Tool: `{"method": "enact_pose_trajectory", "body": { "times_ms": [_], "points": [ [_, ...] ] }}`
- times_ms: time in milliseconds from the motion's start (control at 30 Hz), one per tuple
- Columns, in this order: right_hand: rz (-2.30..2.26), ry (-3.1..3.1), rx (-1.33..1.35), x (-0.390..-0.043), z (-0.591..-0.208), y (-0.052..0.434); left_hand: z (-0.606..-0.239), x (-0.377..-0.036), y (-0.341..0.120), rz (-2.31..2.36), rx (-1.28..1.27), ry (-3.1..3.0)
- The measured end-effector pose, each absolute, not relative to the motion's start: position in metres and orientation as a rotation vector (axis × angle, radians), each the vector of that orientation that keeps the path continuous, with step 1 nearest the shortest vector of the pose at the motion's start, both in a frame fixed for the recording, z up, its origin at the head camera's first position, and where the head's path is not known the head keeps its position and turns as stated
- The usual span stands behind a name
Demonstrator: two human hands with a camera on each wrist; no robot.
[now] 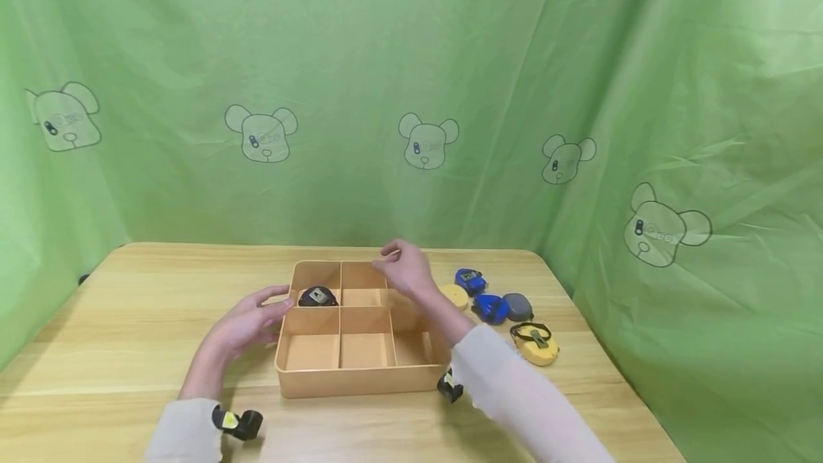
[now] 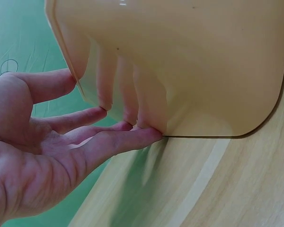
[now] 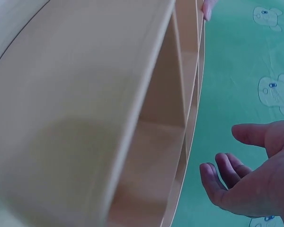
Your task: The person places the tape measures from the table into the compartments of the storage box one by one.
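Note:
A tan tray [image 1: 360, 381] with several compartments sits in the middle of the wooden table [image 1: 128, 334]. A black tape measure [image 1: 315, 296] lies in its back left compartment. My left hand [image 1: 283, 300] lies at the tray's left side; in the left wrist view its straight fingers [image 2: 132, 137] touch the tray's outer wall [image 2: 189, 71]. My right hand [image 1: 386, 261] hovers over the tray's back right part with loosely curled fingers and holds nothing. In the right wrist view that hand [image 3: 222, 151] is just off the tray's rim [image 3: 191, 118].
Several tape measures lie on the table right of the tray: a round yellow one [image 1: 455, 296], two blue ones [image 1: 471, 281] [image 1: 490, 308], a grey one [image 1: 517, 306] and a yellow one with a black strap [image 1: 536, 344]. Green cloth [image 1: 411, 91] hangs behind and at both sides.

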State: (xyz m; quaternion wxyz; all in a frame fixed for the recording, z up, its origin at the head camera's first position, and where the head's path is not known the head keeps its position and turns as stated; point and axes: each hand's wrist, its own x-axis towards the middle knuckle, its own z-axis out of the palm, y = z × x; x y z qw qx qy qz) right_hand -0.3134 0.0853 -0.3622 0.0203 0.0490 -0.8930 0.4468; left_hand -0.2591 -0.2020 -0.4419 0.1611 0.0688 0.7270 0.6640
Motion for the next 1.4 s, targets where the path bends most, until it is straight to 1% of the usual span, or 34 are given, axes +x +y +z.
{"method": "enact_pose_trajectory", "body": {
  "times_ms": [300,733,1167,1400],
  "points": [
    [1.332,-2.697,0.115,-0.321,-0.372,0.114,-0.442,-0.259,-0.201,1.891,0.195,2.080],
    [1.325,-2.671,-0.024,-0.325,-0.378,0.157,-0.442,-0.260,-0.203,1.890,0.190,2.089],
    [1.152,-2.729,-0.173,-0.338,-0.404,0.194,-0.441,-0.259,-0.203,1.878,0.210,2.083],
    [1.071,-2.769,-0.133,-0.336,-0.418,0.201,-0.442,-0.260,-0.203,1.887,0.206,2.079]
  ]
}}
